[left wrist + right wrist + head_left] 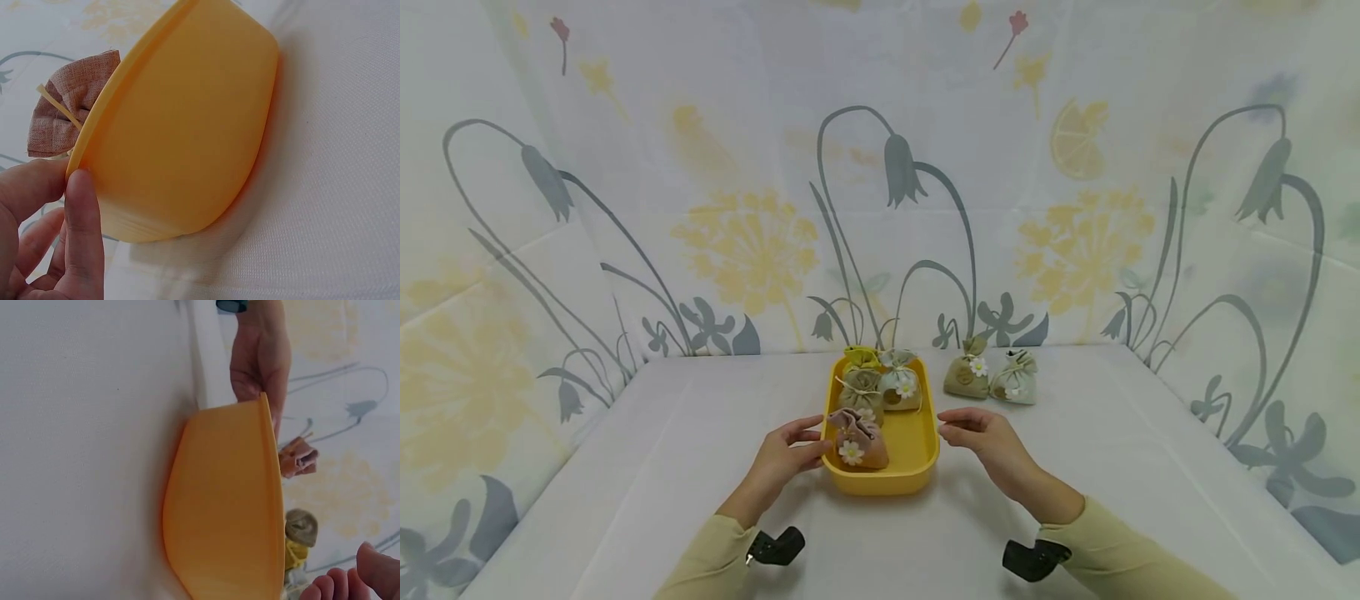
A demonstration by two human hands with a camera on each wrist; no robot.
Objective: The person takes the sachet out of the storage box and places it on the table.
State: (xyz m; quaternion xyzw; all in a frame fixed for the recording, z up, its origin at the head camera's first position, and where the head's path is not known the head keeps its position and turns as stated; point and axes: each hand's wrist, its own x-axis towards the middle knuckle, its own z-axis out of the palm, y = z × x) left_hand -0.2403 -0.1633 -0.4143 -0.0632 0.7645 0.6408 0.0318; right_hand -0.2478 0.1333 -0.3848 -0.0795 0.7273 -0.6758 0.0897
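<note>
A yellow tray [912,482] stands on the white table with several small drawstring pouches in it. Nearest is a pink pouch [868,450] with a white flower; behind it sit a brown pouch [859,398], a pale grey pouch [901,392] and a yellow pouch [861,358]. My left hand [786,457] is at the tray's left rim; in the left wrist view, finger and thumb pinch that rim. Beside the right rim hovers my right hand [992,443], fingers loosely bent and holding nothing; the right wrist view shows its fingertips [337,581] apart from the tray.
Behind and right of the tray, an olive-brown pouch [966,377] and a pale grey-green pouch [1017,379] stand side by side on the table. A flower-printed cloth [880,250] hangs at the table's back and sides.
</note>
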